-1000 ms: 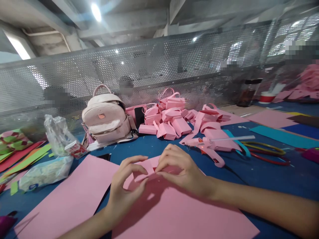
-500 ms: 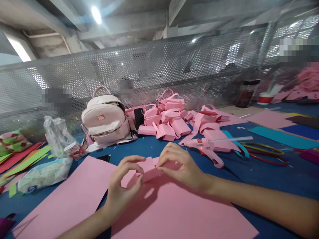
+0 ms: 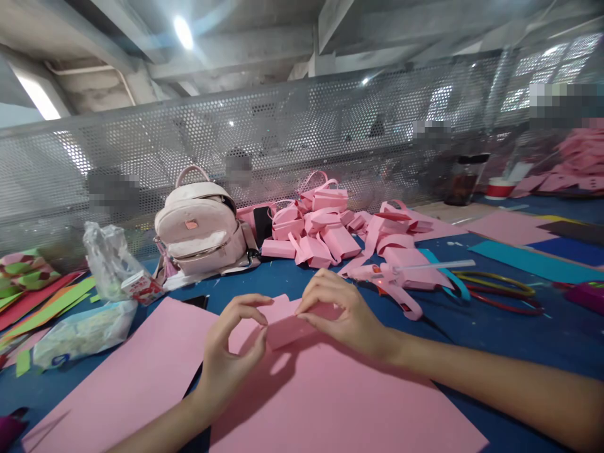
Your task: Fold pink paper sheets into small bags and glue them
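Now, what we see, line by line:

Left hand: our left hand [image 3: 231, 358] pinches the near left edge of a folded flap of the pink sheet [image 3: 330, 402] between thumb and fingers, wrist resting low over the paper.

Right hand: our right hand [image 3: 344, 314] grips the far right side of the same flap, fingers curled over its top edge, thumb underneath.

Pink sheet: it lies flat on the blue table [image 3: 495, 333] right in front of us, with only the far corner lifted and folded between both hands.

Second sheet: another pink sheet [image 3: 127, 377] lies just beside it on the left, partly tucked under it.

Glue gun: a pink glue gun [image 3: 396, 283] lies beyond our right hand, apart from it.

Folded pieces: a heap of pink paper bags [image 3: 321, 226] sits farther back, near the mesh screen [image 3: 283, 138].

Backpack: a pale pink backpack [image 3: 201, 226] stands upright left of the heap.

Plastic bags: clear plastic bags [image 3: 101, 283] rest at the left, well apart from our hands.
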The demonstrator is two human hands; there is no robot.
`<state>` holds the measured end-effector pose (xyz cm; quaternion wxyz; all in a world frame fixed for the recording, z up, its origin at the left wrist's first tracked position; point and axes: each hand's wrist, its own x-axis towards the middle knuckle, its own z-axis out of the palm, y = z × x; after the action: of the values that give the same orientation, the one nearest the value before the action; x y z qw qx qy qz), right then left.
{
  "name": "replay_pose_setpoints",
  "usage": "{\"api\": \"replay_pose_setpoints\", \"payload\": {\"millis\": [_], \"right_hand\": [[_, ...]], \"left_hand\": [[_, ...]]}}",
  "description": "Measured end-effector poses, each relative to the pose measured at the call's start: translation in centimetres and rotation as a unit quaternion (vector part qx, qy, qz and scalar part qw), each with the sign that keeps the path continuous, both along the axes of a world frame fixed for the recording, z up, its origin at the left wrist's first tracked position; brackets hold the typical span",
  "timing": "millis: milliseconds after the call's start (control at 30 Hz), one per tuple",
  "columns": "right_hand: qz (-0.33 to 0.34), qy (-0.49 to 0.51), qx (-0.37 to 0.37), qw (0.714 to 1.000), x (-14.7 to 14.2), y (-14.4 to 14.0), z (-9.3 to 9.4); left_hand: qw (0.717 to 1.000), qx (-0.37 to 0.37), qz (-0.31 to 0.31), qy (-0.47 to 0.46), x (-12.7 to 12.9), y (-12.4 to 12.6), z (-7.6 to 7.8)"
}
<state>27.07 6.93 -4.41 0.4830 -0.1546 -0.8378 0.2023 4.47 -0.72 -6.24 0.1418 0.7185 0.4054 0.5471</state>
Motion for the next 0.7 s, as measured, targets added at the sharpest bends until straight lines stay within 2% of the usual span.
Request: {"api": "replay_pose_setpoints", "payload": {"millis": [567,700], "right_hand": [[-0.004,0.003,-0.014,1.000,-0.14,-0.11,0.18],[-0.006,-0.001,-0.019,1.000,-0.14,-0.07,0.26]], "left_hand": [[0.999,-0.018,0.000,-0.028,0.04,-0.01,-0.24],[0.995,-0.078,-0.016,-0.067,0.41,0.21,-0.72]]}}
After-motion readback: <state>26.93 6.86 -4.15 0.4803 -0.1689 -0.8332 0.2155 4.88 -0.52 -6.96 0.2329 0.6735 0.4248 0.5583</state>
